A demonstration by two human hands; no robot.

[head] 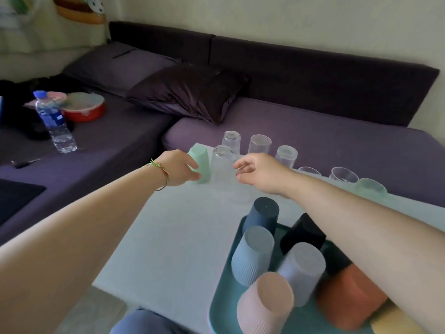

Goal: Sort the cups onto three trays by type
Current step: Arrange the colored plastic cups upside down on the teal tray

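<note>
My left hand wraps around an upside-down mint green cup at the far left of the white table. My right hand hovers with fingers apart just right of a tall clear glass, holding nothing. Behind stand more inverted clear glasses. Low clear cups and a pale green one line the far right edge. A teal tray at the front right carries several upside-down ribbed cups: dark blue, grey-blue, pink, orange.
A purple sofa with a dark cushion runs behind the table. On its left part stand a water bottle and a red bowl. My knee shows below the table's front edge.
</note>
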